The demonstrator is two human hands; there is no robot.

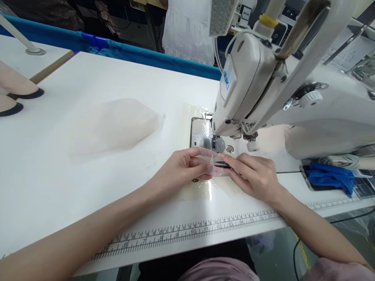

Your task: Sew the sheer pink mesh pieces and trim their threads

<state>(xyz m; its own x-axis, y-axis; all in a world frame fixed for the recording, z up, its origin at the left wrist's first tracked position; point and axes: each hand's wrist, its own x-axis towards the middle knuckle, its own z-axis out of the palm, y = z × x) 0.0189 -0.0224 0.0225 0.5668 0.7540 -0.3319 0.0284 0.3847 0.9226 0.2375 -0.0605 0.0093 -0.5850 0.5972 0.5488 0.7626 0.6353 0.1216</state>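
My left hand (183, 168) and my right hand (253, 175) meet on the white table just in front of the needle plate (205, 136) of a white sewing machine (263, 86). Both pinch a small, thin, translucent piece of material (213, 164) with a dark edge. The left fingers curl around its left end. From the other side, the right fingertips press on its right end. The needle area (215, 142) lies a little beyond my fingertips.
A pile of sheer white fabric (113, 127) lies on the table to the left. A printed ruler (190, 230) runs along the front edge. Blue cloth on a phone (331, 177) sits at the right. A blue bin edge (146, 56) lines the back, with dark-edged pieces (20, 95) far left.
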